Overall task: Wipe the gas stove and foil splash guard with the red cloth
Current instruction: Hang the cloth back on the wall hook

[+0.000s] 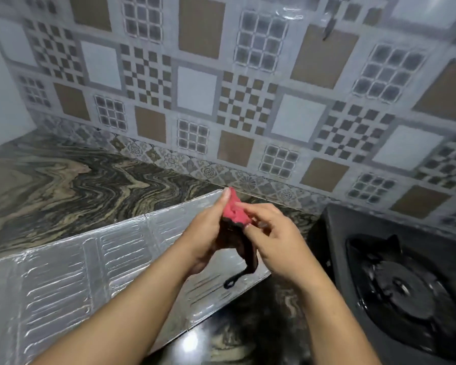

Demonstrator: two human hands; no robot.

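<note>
Head view: we see both hands raised together, the left hand (208,238) and right hand (271,233) each pinching the red cloth (234,210) between them. Below and left of them lies the foil splash guard (77,272) on the worktop (50,185); the gas stove (406,285) sits to their right.

There is just the one view — a wide-angle camera worn on the person's head, looking forward and down over the countertop (50,185) toward the tiled wall (221,75), which fills the whole upper half and bends at the edges. It sits close: both forearms reach in from the bottom edge, and the left hand (208,238) and right hand (271,233) meet near the centre. The gas stove (395,280) is cut off at the right — the foil splash guard (71,280) runs out at lower left.
</note>
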